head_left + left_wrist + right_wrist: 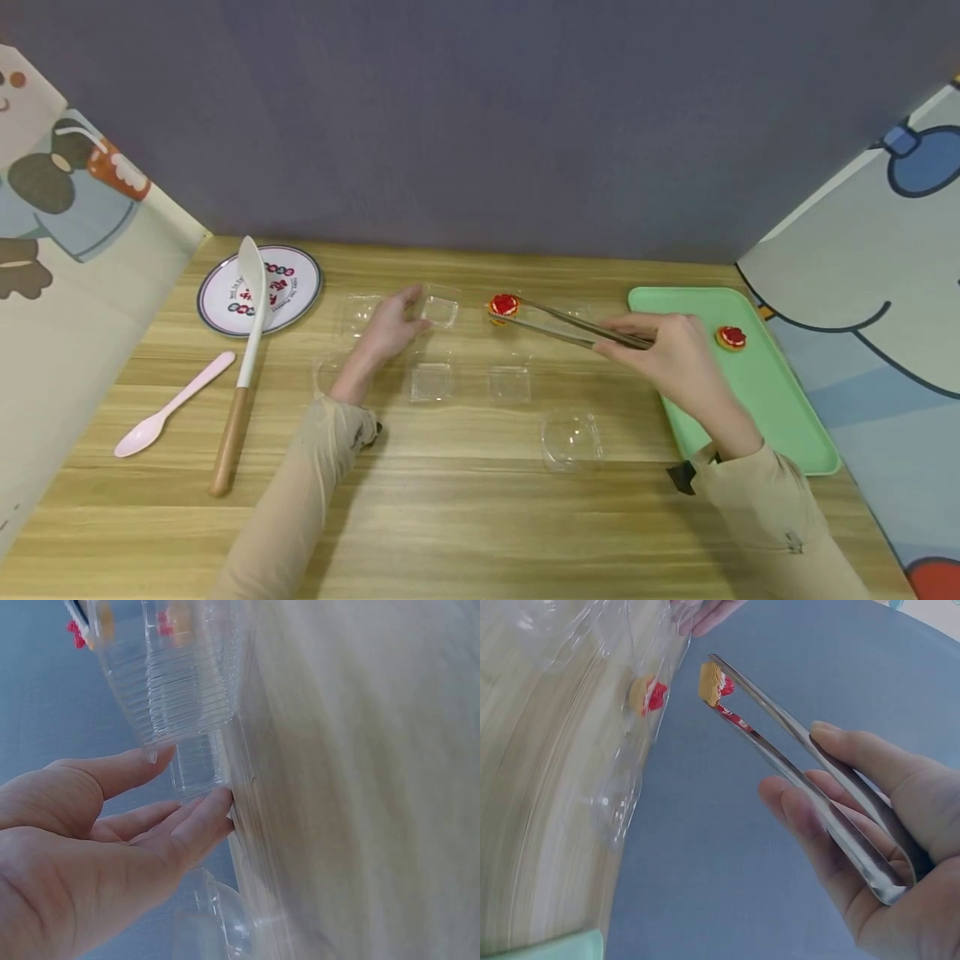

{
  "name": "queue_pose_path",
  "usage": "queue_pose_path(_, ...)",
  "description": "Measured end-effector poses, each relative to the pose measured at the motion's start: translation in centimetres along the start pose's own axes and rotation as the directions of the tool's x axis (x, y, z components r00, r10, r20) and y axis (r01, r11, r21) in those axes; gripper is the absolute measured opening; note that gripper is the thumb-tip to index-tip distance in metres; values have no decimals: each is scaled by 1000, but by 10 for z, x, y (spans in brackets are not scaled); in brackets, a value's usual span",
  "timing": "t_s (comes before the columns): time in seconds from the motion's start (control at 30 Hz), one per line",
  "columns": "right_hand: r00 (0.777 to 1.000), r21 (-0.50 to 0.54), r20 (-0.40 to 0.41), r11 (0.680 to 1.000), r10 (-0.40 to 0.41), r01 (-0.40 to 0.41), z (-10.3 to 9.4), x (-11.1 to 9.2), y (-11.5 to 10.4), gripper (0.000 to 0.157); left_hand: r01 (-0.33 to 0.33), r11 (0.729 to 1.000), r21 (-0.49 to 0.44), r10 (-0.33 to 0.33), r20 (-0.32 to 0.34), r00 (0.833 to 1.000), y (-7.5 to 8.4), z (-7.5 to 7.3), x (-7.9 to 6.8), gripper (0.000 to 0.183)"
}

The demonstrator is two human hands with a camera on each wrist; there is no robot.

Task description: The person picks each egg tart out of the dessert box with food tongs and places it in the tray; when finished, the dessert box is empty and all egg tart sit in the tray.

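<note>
My right hand [663, 358] holds metal tongs [802, 769] by their arms. Between the tong tips is a small tart [712, 684] with a red and white top, raised above the table. A second, similar tart [649, 695] shows behind clear plastic near the table. My left hand [386, 329] is low over the table, its fingertips beside a clear plastic box [441, 307]. The left wrist view shows its thumb and fingers [202, 825] spread apart, the thumb tip close to a nearer clear box [180, 690]. Whether it touches that box I cannot tell.
Several clear boxes [510, 383] and a domed clear piece [572, 439] stand mid-table. At right, a green tray [757, 408] carries another tart [731, 337]. At left are a patterned plate [217, 292], a wood-handled white spoon [255, 333] across it, and a pink spoon [176, 402].
</note>
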State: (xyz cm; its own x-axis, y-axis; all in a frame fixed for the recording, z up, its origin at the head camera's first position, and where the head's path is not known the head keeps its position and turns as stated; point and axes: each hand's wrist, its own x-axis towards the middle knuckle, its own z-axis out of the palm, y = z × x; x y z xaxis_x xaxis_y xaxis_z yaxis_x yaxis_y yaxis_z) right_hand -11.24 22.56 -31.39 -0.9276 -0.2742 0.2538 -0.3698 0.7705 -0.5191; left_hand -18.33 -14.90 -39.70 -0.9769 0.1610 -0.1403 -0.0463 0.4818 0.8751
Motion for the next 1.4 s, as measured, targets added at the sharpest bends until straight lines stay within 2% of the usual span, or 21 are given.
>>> queue_pose_path(0.33, 996, 2, -83, 1000, 27, -27, -13, -32, 16, 26, -4, 1000, 15, 4, -1, 1000, -2, 0, 1, 70)
queue_pose_path(0.7, 980, 31, -99, 985, 172, -170, -34, -72, 34, 29, 9, 1000, -19, -9, 8, 1000, 0, 0, 2, 72)
queue_pose_path(0.9, 951, 0, -117, 957, 287, -289, -54, -92, 42, 36, -1, 1000, -22, 1, 14, 1000, 0, -1, 3, 73)
queue_pose_path(1.13, 922, -37, -173, 933, 347, -358, -64, -118, 57, 36, -4, 999, -38, 6, 31, 999, -4, 0, 5, 71)
queue_pose_path(1.33, 859, -104, -197, 861, 473, -498, -69, -145, 70, 41, -6, 1000, -26, 7, 32, 999, -2, -1, 4, 72)
queue_pose_path(1.4, 848, -124, -206, 847, 488, -517, -72, -152, 74, 41, -11, 1000, -13, 12, 30, 999, -2, -1, 4, 72)
